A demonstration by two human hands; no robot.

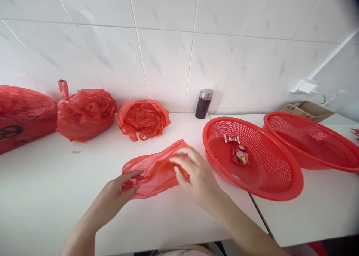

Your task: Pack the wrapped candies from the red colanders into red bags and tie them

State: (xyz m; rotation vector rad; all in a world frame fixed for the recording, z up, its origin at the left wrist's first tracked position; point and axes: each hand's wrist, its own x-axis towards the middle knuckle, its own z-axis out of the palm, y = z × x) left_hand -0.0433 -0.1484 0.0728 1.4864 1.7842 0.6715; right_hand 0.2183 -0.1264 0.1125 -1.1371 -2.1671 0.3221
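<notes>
A thin red plastic bag (157,177) lies stretched out just above the white table in front of me. My left hand (119,188) has the bag's bunched left end between thumb and fingers. At the other end, my right hand (193,170) is curved over the bag, its thumb and fingers apart and touching the film. Close by on the right stands a red perforated plastic basket (269,173). A few small wrapped snacks, among them a red packet (240,156) and a red-and-white packet (232,139), lie inside it.
Along the tiled wall sit a crumpled pile of red bags (143,117), a full knotted red bag (84,115), a larger red bag (25,117) and a dark thermos (203,105). A second red basket (314,155) and a cardboard box (311,112) are at the right.
</notes>
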